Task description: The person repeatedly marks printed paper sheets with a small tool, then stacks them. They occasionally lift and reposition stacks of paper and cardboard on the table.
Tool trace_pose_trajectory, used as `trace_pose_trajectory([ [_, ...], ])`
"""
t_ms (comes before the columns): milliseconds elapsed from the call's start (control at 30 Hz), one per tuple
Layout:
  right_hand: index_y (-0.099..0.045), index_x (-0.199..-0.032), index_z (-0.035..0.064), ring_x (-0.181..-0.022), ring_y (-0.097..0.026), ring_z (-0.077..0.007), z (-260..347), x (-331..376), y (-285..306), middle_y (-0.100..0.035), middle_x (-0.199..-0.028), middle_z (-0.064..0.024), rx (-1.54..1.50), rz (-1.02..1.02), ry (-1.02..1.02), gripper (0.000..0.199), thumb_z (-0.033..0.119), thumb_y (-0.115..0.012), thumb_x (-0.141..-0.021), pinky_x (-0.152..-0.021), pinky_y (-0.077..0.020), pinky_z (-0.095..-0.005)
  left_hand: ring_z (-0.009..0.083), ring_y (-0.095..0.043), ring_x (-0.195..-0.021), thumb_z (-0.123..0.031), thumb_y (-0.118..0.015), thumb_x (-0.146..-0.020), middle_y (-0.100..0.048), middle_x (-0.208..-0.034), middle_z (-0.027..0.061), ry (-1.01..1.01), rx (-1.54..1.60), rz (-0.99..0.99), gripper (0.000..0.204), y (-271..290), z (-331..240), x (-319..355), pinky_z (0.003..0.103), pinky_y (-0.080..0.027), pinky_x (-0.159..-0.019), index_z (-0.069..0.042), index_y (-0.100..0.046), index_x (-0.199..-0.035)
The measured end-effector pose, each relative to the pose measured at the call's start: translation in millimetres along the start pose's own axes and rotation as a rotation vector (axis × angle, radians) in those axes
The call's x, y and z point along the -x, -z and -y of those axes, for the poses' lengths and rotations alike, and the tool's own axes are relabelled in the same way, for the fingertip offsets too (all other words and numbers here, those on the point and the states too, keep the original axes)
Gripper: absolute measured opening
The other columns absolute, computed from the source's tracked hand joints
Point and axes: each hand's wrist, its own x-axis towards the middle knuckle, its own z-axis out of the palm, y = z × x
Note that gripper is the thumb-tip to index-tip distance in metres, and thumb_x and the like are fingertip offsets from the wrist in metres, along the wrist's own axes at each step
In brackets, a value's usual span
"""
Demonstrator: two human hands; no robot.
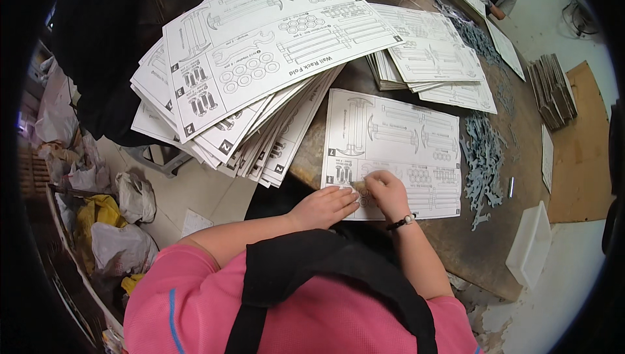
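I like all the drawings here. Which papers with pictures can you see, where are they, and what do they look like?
Single sheet: flat on the brown table, under the left hand and right hand; white rectangle with black line drawings.
Big fanned stack: at the table's left edge, overhanging it; same white printed sheets.
Smaller stack: farther back on the right; white, black drawings.
Grey metal parts: heaped right of the single sheet.

A printed sheet (397,145) lies between the card stack (254,67) and wrenches (483,162).
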Motion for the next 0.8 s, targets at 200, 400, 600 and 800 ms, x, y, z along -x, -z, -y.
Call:
trace_pose_trajectory([
  [200, -0.061, -0.081, 0.0036, -0.059, -0.059, -0.0240, -1, -3, -5, -0.062, -0.070, -0.0132, 0.318, -0.056, 0.218, 0.017, 0.018, -0.054, -0.076, -0.055, -0.0469, -0.0335, 0.0236, -0.045, -0.113, -0.018, -0.046, -0.076, -0.049, -0.119, 0.0111, -0.017, 0.013, -0.025, 0.039, -1, 1, -3, 0.037, -0.034, -0.096, -0.006, -0.051, -0.113],
  [400, -0.055, -0.071, 0.0056, -0.065, -0.057, -0.0341, 36, 25, -31, -0.059, -0.068, -0.0133, 1.029, -0.011, 0.624, 0.013, 0.018, -0.054, -0.074, -0.058, -0.0461, -0.0417, 0.0258, -0.047, -0.109, -0.017, -0.058, -0.071, -0.052, -0.113, 0.0134, 0.001, 0.221, 0.121, 0.038, 10, 7, -3, 0.039, -0.034, -0.096, -0.003, -0.056, -0.106],
  [600, -0.062, -0.086, 0.0049, -0.072, -0.059, -0.0181, 9, 29, 18, -0.062, -0.077, -0.0079, -0.108, 0.027, -0.003, 0.016, 0.018, -0.059, -0.077, -0.067, -0.0459, -0.0276, 0.0286, -0.055, -0.088, -0.007, -0.061, -0.073, -0.058, -0.095, 0.0138, 0.511, 0.555, -0.232, 0.028, 39, 1, 33, 0.034, -0.044, -0.078, -0.001, -0.057, -0.100],
  [800, -0.061, -0.087, 0.0032, -0.069, -0.054, -0.0115, -6, 34, -4, -0.060, -0.075, -0.0044, 0.072, 0.025, 0.351, 0.016, 0.016, -0.058, -0.078, -0.064, -0.0440, -0.0245, 0.0083, -0.057, -0.065, -0.021, -0.058, -0.083, -0.059, -0.073, 0.0031, 1.152, 1.191, 0.036, 0.022, 18, -11, 30, 0.022, -0.044, -0.054, 0.000, -0.058, -0.089],
])
